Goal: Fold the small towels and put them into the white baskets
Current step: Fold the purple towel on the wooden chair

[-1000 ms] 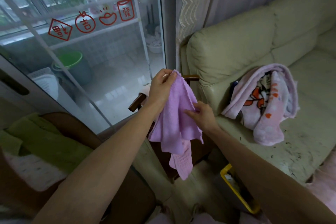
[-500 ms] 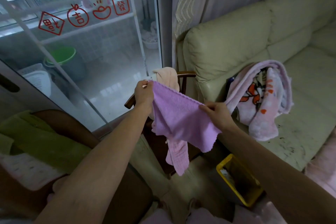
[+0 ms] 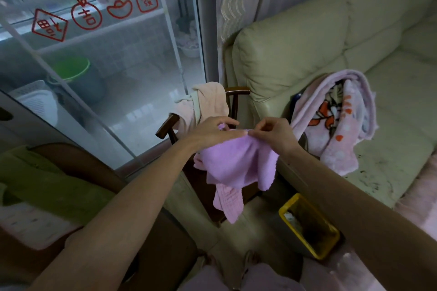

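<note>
A small purple towel (image 3: 236,163) hangs doubled over in front of me, held at its top edge by both hands. My left hand (image 3: 212,131) pinches the towel's upper left part. My right hand (image 3: 274,132) pinches the top edge right beside it, the two hands almost touching. A second pink-purple cloth (image 3: 228,203) hangs below and behind the towel. A peach towel (image 3: 208,99) is draped over the wooden chair back (image 3: 236,91). A white basket (image 3: 35,99) stands beyond the glass door on the left.
A cream sofa (image 3: 331,38) fills the right side, with a pink cartoon blanket (image 3: 338,116) on its seat. A yellow bin (image 3: 309,227) stands on the floor below my right arm. A green cloth (image 3: 45,184) lies at the left. A green bucket (image 3: 71,71) sits behind the glass.
My hands came together, bringing the towel's two top corners side by side so the towel now hangs doubled. One second ago the towel hung bunched from my raised left hand.
</note>
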`<state>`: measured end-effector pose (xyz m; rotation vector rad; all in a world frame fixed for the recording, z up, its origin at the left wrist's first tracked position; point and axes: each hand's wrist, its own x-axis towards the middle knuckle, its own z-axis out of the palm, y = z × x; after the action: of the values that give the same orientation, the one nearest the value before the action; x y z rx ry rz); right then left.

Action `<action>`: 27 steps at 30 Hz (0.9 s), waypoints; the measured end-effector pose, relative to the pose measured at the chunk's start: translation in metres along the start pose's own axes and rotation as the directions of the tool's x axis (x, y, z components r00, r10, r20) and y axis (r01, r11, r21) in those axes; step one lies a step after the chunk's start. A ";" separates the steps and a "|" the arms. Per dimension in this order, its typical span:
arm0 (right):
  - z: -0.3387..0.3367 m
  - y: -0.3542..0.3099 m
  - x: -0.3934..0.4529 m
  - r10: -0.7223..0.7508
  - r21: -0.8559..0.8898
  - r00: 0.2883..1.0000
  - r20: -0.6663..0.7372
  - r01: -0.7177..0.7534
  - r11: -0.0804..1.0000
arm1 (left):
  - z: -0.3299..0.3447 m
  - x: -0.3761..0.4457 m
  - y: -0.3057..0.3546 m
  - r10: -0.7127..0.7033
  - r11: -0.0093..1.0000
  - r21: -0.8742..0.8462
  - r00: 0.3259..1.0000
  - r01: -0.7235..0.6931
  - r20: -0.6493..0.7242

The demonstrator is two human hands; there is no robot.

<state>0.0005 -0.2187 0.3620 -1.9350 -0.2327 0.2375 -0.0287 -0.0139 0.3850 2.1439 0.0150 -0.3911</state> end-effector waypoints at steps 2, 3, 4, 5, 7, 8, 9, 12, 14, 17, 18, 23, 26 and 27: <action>0.008 -0.004 0.002 0.011 0.067 1.000 0.026 -0.012 0.998 | 0.008 0.001 0.000 0.024 1.000 0.000 1.000 -0.024 0.019; 0.011 -0.005 0.002 0.021 0.116 0.999 0.032 -0.025 0.993 | 0.010 0.001 -0.002 0.022 1.000 -0.014 1.000 -0.022 0.014; 0.013 -0.004 0.003 0.023 0.161 0.999 0.034 -0.028 0.987 | 0.012 0.001 -0.003 0.026 0.999 -0.037 1.000 -0.026 0.005; 0.014 -0.003 0.003 0.020 0.195 0.999 0.035 -0.026 0.980 | 0.013 0.001 -0.005 0.025 0.997 -0.075 1.000 -0.026 -0.007; 0.012 0.000 0.002 0.019 0.224 0.998 0.064 -0.032 0.974 | 0.015 0.002 -0.009 0.009 0.987 -0.162 0.998 -0.018 -0.056; 0.011 0.002 0.001 0.018 0.222 0.996 0.090 -0.037 0.974 | 0.015 0.003 -0.011 0.004 0.983 -0.183 0.997 -0.019 -0.082; 0.009 0.004 -0.001 0.015 0.213 0.993 0.121 -0.041 0.976 | 0.015 0.004 -0.011 0.008 0.980 -0.197 0.994 -0.029 -0.106; 0.006 0.007 -0.007 -0.004 0.166 0.975 0.223 -0.034 0.986 | 0.017 0.006 -0.007 0.027 0.972 -0.225 0.981 -0.071 -0.190; 0.004 0.009 -0.011 -0.009 0.150 0.957 0.290 -0.036 0.988 | 0.017 0.007 -0.005 0.007 0.957 -0.278 0.969 -0.078 -0.248; 0.002 0.017 -0.016 0.029 0.074 0.939 0.343 -0.058 0.996 | 0.016 0.006 -0.005 -0.027 0.933 -0.352 0.958 -0.078 -0.285; 0.002 0.020 -0.017 0.044 0.035 0.937 0.346 -0.059 0.998 | 0.015 0.004 -0.006 -0.047 0.920 -0.386 0.956 -0.072 -0.291; 0.001 0.030 -0.016 0.062 -0.034 0.973 0.222 -0.056 0.998 | 0.013 0.003 -0.016 -0.140 0.895 -0.445 0.926 -0.032 -0.349; -0.003 0.029 -0.013 0.087 0.044 0.992 0.096 -0.092 0.995 | 0.013 0.006 -0.022 -0.218 0.902 -0.432 0.885 0.022 -0.411; -0.004 0.028 -0.012 0.077 0.060 0.995 0.057 -0.080 0.995 | 0.014 0.007 -0.024 -0.224 0.899 -0.438 0.882 0.022 -0.415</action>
<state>-0.0084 -0.2360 0.3379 -1.8792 -0.1836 0.3461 -0.0299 -0.0123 0.3562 1.7563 0.4732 0.0582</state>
